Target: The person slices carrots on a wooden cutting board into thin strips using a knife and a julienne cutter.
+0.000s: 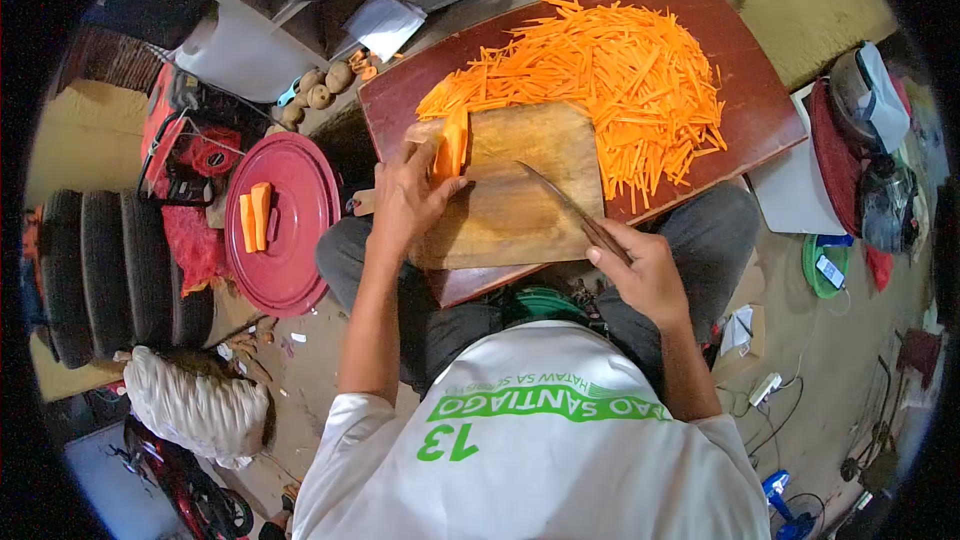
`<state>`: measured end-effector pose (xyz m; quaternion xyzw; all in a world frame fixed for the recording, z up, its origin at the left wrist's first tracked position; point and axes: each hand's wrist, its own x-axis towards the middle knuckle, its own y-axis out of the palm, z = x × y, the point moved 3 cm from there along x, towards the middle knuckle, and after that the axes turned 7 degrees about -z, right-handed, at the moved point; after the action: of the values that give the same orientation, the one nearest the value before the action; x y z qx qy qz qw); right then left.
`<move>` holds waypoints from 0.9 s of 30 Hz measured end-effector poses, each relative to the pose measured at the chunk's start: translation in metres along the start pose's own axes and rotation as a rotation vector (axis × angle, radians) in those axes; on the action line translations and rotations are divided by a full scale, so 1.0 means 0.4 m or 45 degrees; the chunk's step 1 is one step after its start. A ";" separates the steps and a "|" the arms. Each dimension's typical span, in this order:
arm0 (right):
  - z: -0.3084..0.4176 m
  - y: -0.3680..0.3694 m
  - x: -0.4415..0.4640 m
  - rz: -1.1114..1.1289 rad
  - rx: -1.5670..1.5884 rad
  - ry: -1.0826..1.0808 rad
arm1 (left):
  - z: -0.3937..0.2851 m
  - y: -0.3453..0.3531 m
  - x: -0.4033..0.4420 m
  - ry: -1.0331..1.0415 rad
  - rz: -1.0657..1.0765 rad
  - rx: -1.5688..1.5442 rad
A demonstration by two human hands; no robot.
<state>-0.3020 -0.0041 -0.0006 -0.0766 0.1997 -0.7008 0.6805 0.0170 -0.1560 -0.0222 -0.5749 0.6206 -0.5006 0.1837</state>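
Note:
My left hand (408, 190) is closed on a carrot piece (453, 143) at the left edge of the wooden cutting board (530, 170). In my right hand (645, 272) is the handle of a knife (568, 202), whose blade lies slanted over the right half of the board, its tip pointing up and left. The board rests on a dark red table (750, 90). Behind and to the right of the board, a large heap of thin carrot strips (640, 80) covers much of the tabletop.
Left of my knees, a round red lid (290, 270) holds peeled carrot pieces (256, 217). Several brown round vegetables (319, 96) lie beyond it. Tires (105, 275) and a white sack (195, 405) stand at the left. A green basin (825, 265) holding a phone is at the right.

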 end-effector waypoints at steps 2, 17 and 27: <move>0.004 0.020 -0.001 -0.021 0.021 -0.141 | 0.001 0.021 -0.018 0.040 -0.079 -0.032; 0.014 0.029 -0.005 -0.054 0.003 -0.221 | 0.012 0.017 -0.044 -0.338 -0.237 -0.230; 0.022 0.030 -0.005 -0.001 -0.046 -0.127 | -0.057 0.054 -0.123 -0.629 -0.185 -0.702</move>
<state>-0.2876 -0.0036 0.0032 -0.1238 0.1779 -0.6927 0.6879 0.0006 -0.1059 -0.0477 -0.7488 0.6265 -0.1729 0.1302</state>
